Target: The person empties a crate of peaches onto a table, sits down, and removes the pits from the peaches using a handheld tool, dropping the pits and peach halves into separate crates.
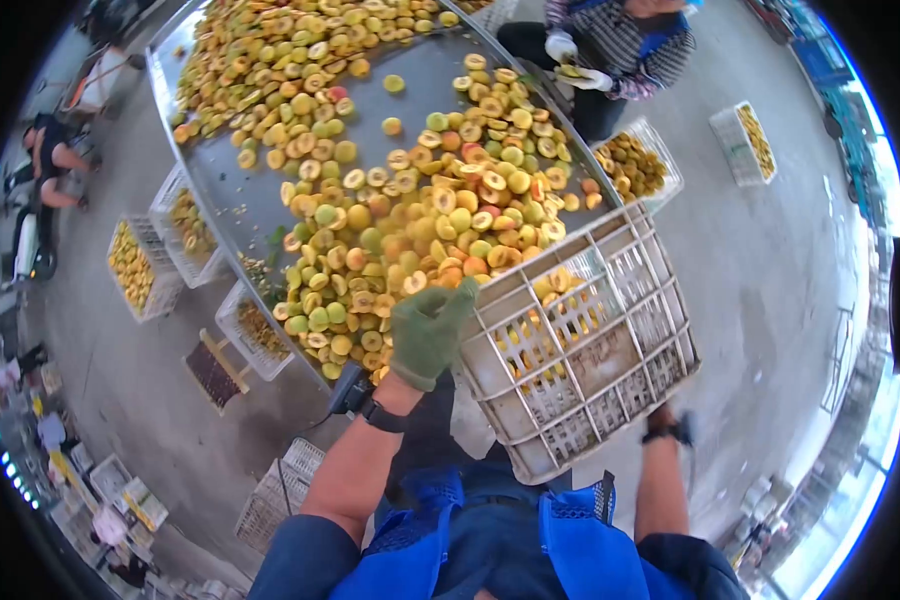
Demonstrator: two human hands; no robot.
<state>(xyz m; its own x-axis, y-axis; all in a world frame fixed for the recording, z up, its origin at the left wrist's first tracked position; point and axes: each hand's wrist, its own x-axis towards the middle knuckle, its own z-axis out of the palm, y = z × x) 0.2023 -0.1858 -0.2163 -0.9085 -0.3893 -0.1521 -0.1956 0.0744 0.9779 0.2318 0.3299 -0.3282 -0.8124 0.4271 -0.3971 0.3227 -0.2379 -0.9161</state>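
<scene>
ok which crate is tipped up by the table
The grimy white crate slanting at the metal table's near edge, beside the green-gloved left hand. The fruit-filled crates stand upright on the floor.

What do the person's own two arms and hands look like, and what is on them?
The left hand wears a green glove; a black band is on its wrist. The right wrist has one too; the right hand is mostly hidden, so a glove cannot be confirmed. Sleeves are short, dark blue.
</scene>
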